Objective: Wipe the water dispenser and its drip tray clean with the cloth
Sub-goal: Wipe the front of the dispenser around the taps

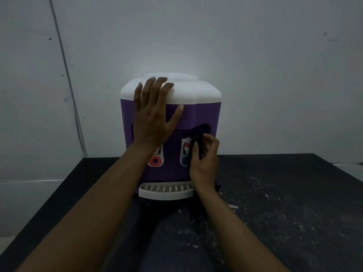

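dispenser (202, 114): left hand (153, 116) fingers spread on it; right hand (205, 160) fingers pinch cloth (198, 144)

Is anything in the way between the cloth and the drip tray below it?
Nothing visible. The right hand holds the cloth at the blue tap; the drip tray sits below, with only bare purple front between them.
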